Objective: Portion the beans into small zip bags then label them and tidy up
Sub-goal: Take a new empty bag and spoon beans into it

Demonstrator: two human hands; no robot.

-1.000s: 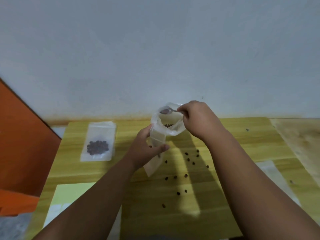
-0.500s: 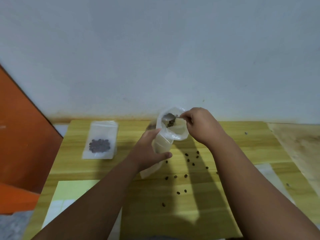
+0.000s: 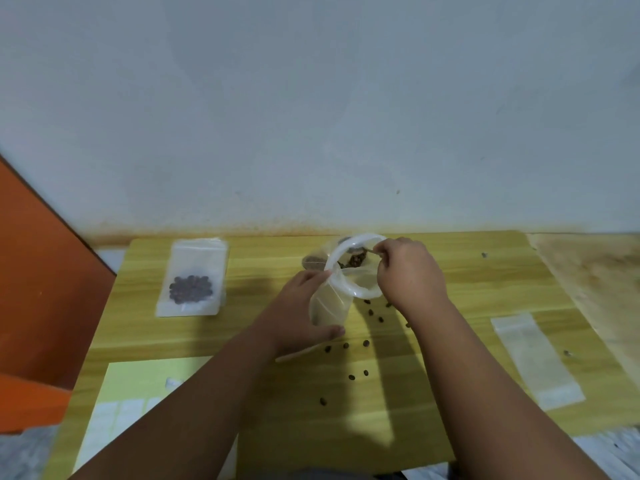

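Left hand grips open zip bag mid-worktop, toward back edge. Right hand pinches spoon of beans at bag mouth. Risk: floppy rim folds, beans miss, joining loose beans on the worktop.

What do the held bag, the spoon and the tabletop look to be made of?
Bag: thin clear plastic, glossy; it creases and shows the table through it. Spoon: probably metal, only a thin grey handle shows. Tabletop: yellow wood-grain, likely smooth laminate, though real wood is possible.
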